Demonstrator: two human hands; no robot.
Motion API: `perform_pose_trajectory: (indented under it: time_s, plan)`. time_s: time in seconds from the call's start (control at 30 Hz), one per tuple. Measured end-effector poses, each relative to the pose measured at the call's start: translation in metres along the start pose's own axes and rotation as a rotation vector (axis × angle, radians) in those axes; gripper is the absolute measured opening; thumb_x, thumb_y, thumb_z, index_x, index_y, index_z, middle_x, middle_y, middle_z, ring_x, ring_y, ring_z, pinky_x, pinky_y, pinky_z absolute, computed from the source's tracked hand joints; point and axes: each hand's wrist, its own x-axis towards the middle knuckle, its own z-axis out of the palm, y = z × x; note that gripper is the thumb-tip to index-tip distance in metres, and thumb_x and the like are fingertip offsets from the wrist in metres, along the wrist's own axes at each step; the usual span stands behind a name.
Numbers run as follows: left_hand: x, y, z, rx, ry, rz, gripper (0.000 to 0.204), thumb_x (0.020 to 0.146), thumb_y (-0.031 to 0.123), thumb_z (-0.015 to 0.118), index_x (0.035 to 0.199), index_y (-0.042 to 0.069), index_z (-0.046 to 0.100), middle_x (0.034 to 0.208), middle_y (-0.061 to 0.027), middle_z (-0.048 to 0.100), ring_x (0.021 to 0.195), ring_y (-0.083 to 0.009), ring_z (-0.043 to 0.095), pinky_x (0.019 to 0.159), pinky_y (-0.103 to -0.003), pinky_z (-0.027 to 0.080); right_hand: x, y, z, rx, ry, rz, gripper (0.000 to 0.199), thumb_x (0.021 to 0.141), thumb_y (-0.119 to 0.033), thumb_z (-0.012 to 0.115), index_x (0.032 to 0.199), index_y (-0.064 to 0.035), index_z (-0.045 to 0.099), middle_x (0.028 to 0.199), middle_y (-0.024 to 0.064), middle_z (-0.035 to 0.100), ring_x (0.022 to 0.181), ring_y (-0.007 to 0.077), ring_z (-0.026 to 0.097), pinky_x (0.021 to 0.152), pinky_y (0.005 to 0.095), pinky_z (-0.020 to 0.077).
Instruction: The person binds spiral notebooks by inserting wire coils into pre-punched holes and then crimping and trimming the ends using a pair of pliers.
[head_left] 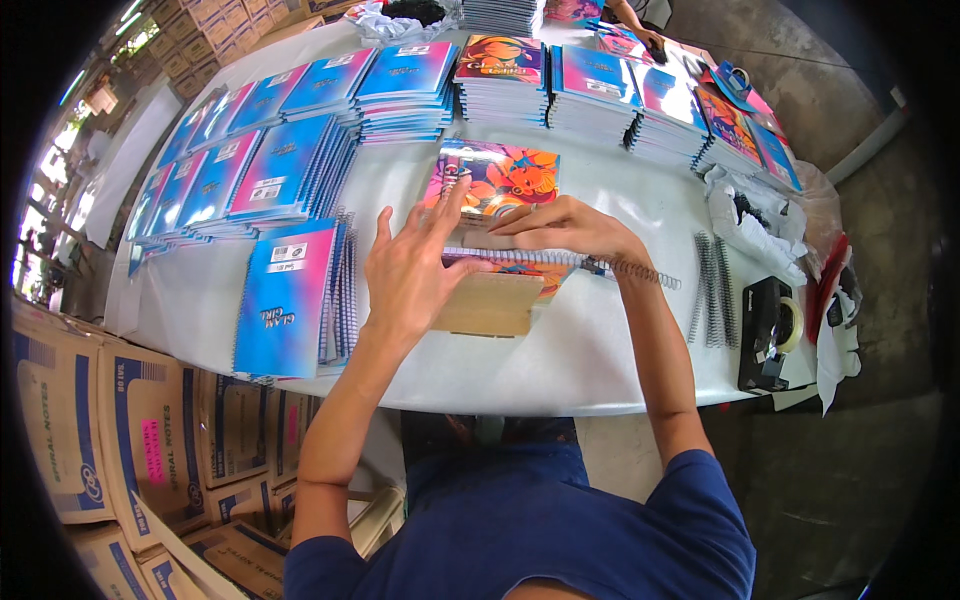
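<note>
In the middle of the table both my hands are on a spiral notebook [490, 302] with a tan board side facing me and a strip of colourful cover showing. A dark wire coil [650, 275] runs along its punched edge, and its loose end sticks out past my right wrist. My left hand [408, 268] grips the notebook's left end, thumb on the near side and fingers spread over the far side. My right hand [572, 226] has its fingers bent together against the edge; their tips are partly hidden. Just beyond lies an orange and purple illustrated cover [515, 175].
Blue and pink notebooks [290, 290] stand in stacks at left and back. More stacks [500, 85] line the far side. Loose coils [712, 290], a black tape dispenser [765, 335] and crumpled plastic [750, 215] lie right. Cardboard boxes [150, 430] fill lower left. Another person's hand [652, 42] is at the far edge.
</note>
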Motion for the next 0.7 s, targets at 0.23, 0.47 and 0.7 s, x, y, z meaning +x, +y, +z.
perform_pose_trajectory:
  time_s: [0.23,0.47,0.7]
  plan:
    - [-0.001,-0.003,-0.002,-0.039,0.02,-0.028,0.094,0.064,0.049,0.076,0.146,0.029,0.036,0.109,-0.0219,0.066,0.111,-0.0367,0.061,0.1,-0.051,0.04,0.001,0.008,0.0,0.09,0.03,-0.009,0.047,0.084,-0.032,0.069,0.114,0.0035,0.066,0.121,0.0219,0.061,0.117,0.031,0.055,0.101,0.0414,0.0405]
    - [-0.006,-0.011,-0.008,-0.083,-0.054,-0.109,0.097,0.063,0.039,0.081,0.147,0.025,0.034,0.132,-0.0056,0.057,0.128,-0.0401,0.045,0.097,-0.046,0.044,0.019,0.008,0.008,0.169,0.0,-0.079,0.037,0.085,-0.027,0.068,0.108,0.0014,0.069,0.12,0.0176,0.063,0.116,0.0267,0.057,0.101,0.0374,0.0414]
    - [-0.014,-0.024,0.002,-0.462,0.127,-0.256,0.11,0.057,0.011,0.087,0.149,0.019,0.028,0.148,-0.0094,0.039,0.134,-0.0355,0.039,0.107,-0.042,0.039,0.025,0.005,0.012,0.203,0.028,-0.122,0.039,0.086,-0.03,0.069,0.106,0.0041,0.069,0.118,0.0167,0.065,0.114,0.022,0.056,0.1,0.0344,0.0406]
